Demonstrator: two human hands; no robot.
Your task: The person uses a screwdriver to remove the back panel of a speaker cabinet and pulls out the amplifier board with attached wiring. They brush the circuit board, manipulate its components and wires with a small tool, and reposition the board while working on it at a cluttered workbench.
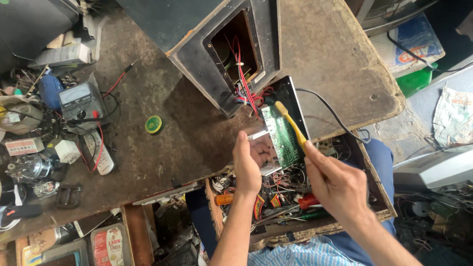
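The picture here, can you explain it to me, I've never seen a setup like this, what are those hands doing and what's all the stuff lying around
This is one view from a camera worn on a person's head, looking down at their own two bare hands over a worn workbench.

The left hand steadies a green circuit board fixed to a dark panel. Red wires run from it into the opening of a dark wooden cabinet, possibly a speaker.

The right hand holds a yellow toothbrush, its head resting at the top of the board.

On the bench lie a multimeter with red and black leads and a small green roll. Below the hands, an open drawer holds screwdrivers and loose wires.
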